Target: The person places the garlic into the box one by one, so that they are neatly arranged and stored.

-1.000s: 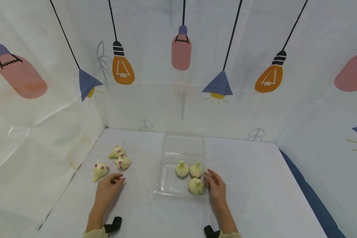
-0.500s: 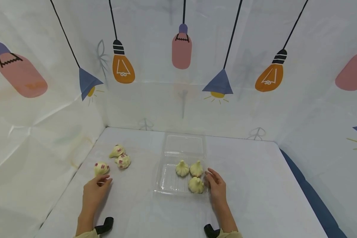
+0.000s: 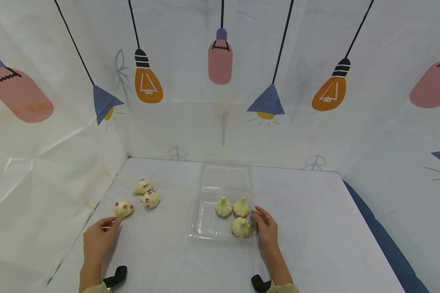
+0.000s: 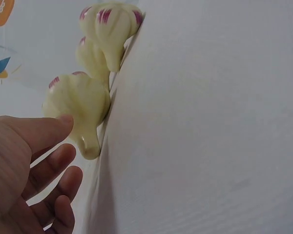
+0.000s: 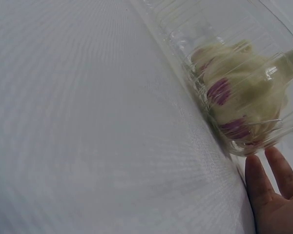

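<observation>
My left hand point(image 3: 100, 238) is at the left, its fingertips right at the stem of the nearest garlic bulb point(image 3: 123, 208), pale with purple marks. In the left wrist view the thumb overlaps this garlic bulb point(image 4: 78, 105), and the loosely bent fingers stand apart below its stem. Two more garlic bulbs point(image 3: 150, 199) lie just behind it. At the centre, a clear plastic clamshell box point(image 3: 209, 228) lies with its lid folded back, three garlic bulbs point(image 3: 223, 206) inside. My right hand point(image 3: 267, 232) rests beside the box, fingertips at its right wall near one garlic bulb point(image 5: 244, 92).
The white table point(image 3: 315, 228) bears all of this. White sheeting point(image 3: 190, 122) printed with hanging lamps rises behind and at the sides. Dark blue fabric point(image 3: 377, 232) hangs along the right table edge. A black strap mount point(image 3: 116, 276) is on the left wrist, another point(image 3: 259, 283) on the right.
My left hand has moved left and toward me, from beside the nearest garlic bulb to its stem end. The right hand and the box have stayed in place.
</observation>
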Action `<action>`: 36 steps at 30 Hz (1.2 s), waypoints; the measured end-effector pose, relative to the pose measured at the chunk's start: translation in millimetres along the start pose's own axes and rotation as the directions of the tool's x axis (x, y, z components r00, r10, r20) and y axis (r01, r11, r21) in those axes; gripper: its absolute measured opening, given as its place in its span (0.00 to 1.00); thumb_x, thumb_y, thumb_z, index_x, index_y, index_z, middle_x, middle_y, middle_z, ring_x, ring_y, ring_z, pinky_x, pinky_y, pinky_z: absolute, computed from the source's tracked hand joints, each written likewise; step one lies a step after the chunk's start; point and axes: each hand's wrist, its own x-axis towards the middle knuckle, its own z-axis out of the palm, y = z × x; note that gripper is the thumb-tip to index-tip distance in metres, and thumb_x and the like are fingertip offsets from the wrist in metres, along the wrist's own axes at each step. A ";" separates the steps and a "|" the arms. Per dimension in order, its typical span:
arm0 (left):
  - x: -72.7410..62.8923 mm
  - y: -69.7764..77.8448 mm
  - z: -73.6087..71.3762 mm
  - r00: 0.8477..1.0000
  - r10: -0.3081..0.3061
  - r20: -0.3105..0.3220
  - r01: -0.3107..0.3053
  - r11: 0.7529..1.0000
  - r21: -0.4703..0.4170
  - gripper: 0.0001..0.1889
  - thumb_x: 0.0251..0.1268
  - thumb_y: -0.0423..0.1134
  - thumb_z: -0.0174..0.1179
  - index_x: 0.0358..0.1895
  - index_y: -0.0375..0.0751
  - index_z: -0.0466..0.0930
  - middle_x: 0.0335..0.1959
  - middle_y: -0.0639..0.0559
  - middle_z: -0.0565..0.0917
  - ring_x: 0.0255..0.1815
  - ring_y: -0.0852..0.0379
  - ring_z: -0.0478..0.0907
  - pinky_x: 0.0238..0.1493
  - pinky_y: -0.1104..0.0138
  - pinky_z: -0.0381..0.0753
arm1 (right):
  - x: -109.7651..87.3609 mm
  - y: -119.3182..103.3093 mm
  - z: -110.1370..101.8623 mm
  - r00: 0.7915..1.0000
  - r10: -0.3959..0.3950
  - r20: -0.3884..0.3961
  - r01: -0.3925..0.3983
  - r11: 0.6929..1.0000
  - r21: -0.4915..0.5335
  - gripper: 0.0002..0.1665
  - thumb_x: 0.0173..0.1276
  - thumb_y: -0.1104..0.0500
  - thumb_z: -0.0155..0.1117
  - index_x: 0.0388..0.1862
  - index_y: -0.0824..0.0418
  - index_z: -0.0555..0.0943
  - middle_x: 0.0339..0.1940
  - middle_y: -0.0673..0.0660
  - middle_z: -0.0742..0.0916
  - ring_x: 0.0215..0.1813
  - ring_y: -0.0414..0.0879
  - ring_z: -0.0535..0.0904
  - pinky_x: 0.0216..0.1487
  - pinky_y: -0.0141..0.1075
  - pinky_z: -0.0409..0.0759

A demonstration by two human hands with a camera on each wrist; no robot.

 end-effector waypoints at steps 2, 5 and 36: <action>3.7 -3.4 0.0 1.000 -0.005 0.014 0.005 1.000 0.002 0.17 0.63 0.45 0.65 0.47 0.35 0.85 0.35 0.43 0.86 0.35 0.48 0.81 0.27 0.68 0.71 | -0.5 -1.0 -0.5 1.000 -0.003 -0.001 0.003 1.000 -0.002 0.22 0.74 0.57 0.58 0.65 0.61 0.75 0.57 0.62 0.81 0.57 0.49 0.77 0.47 0.27 0.76; 8.2 -7.5 -1.1 0.998 -0.036 0.047 0.036 0.999 0.008 0.19 0.63 0.46 0.65 0.49 0.34 0.84 0.37 0.42 0.85 0.38 0.46 0.81 0.30 0.64 0.72 | -1.5 -1.7 -0.9 1.000 -0.005 -0.001 0.005 1.000 -0.003 0.22 0.74 0.57 0.59 0.64 0.62 0.75 0.57 0.61 0.82 0.55 0.47 0.78 0.46 0.28 0.77; 22.9 -8.5 3.1 0.982 -0.099 0.158 0.090 0.994 0.065 0.27 0.57 0.52 0.68 0.49 0.30 0.82 0.41 0.36 0.84 0.41 0.38 0.79 0.34 0.52 0.73 | -0.8 -0.5 0.2 1.000 0.021 0.013 -0.021 1.000 0.012 0.22 0.74 0.58 0.58 0.65 0.59 0.75 0.58 0.61 0.81 0.54 0.46 0.78 0.47 0.29 0.77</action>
